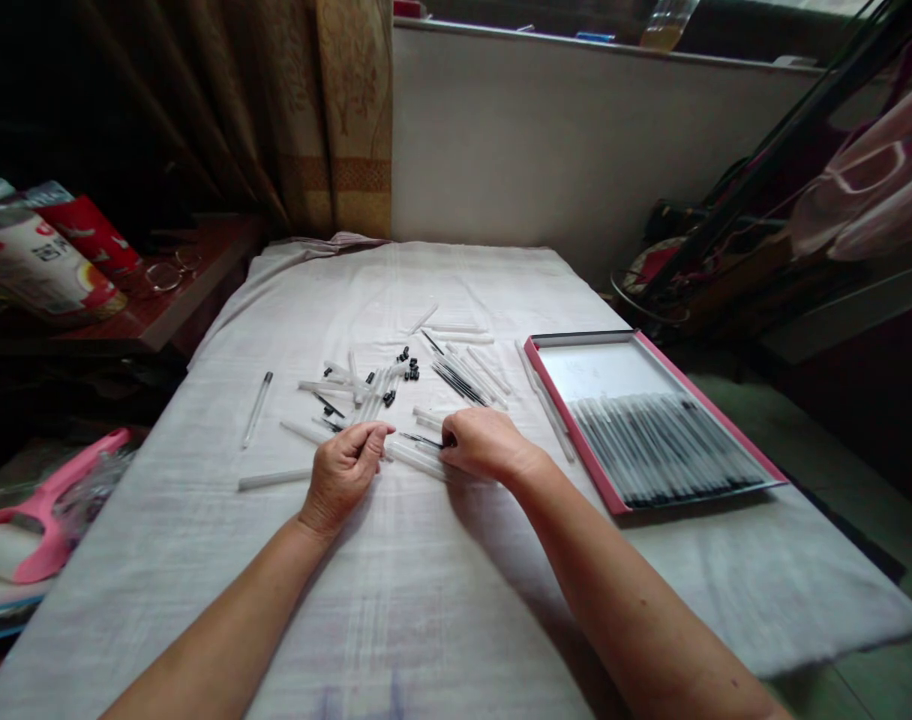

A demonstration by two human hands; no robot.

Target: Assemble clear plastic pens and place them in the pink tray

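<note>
My left hand (349,465) is closed in a pinch low over the cloth; what its fingertips hold, if anything, is too small to make out. To its right, the fingers of my right hand (482,443) are closed on the end of a thin dark pen refill (421,439). Clear pen barrels (418,460) lie between the two hands. Just beyond is a loose pile of frosted barrels (381,390) with small black caps (412,368). Several dark refills (458,382) lie side by side past my right hand.
A pink-edged box (587,450) holding a row of pens (643,445) sits at the right. One capped pen (257,410) lies apart at the left. Pink scissors (51,505), a jar (43,260) and eyeglasses (167,274) are off the table's left side.
</note>
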